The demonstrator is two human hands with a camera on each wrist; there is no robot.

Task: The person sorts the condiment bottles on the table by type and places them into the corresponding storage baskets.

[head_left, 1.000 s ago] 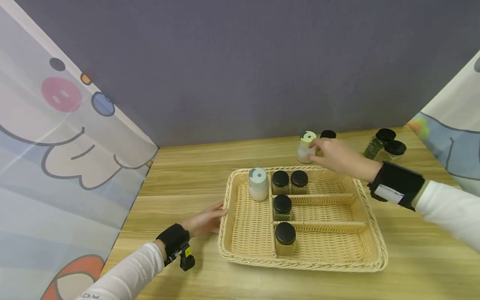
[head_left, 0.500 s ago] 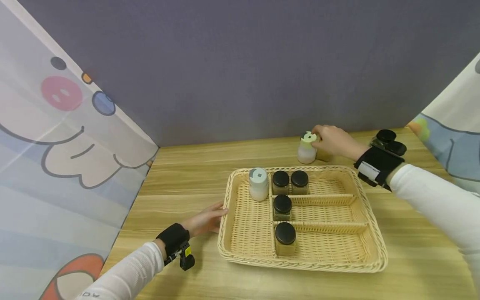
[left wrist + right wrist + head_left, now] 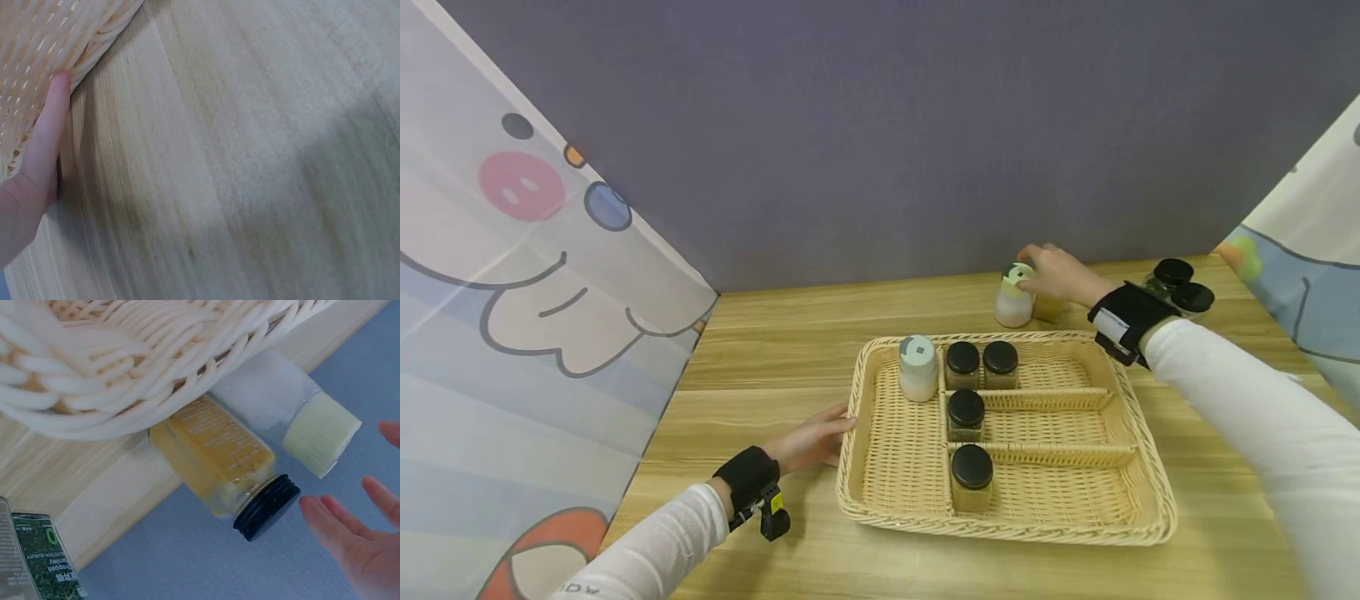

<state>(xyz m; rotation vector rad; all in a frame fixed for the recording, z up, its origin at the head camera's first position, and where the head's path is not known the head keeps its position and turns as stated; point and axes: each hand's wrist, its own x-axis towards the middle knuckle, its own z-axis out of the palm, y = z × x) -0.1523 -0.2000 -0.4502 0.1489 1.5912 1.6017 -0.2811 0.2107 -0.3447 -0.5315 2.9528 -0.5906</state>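
My left hand [image 3: 811, 439] rests against the left side of a wicker basket [image 3: 856, 471], one straight finger [image 3: 49, 128] touching its weave in the left wrist view. Behind the basket, my right hand [image 3: 1057, 275] hovers at the top of a shaker with a pale green cap [image 3: 1015, 302]. Its fingers are spread and a gap separates them from the cap [image 3: 322, 434] in the right wrist view. Beside the shaker stands a black-lidded jar of yellow powder [image 3: 215, 456], mostly hidden by the hand in the head view; a fingertip is close to its lid.
Within the basket are a white-capped shaker [image 3: 917, 368] at left and several black-lidded jars [image 3: 972, 477] beside the dividers. Two more black-lidded jars stand at the back right, one a chopped parsley jar [image 3: 47, 556]. A grey panel [image 3: 880, 150] borders the table's back.
My right hand has risen slightly and shifted over the shaker and yellow jar, covering the jar's lid; the forearm has swung left. The left hand and basket stay put.
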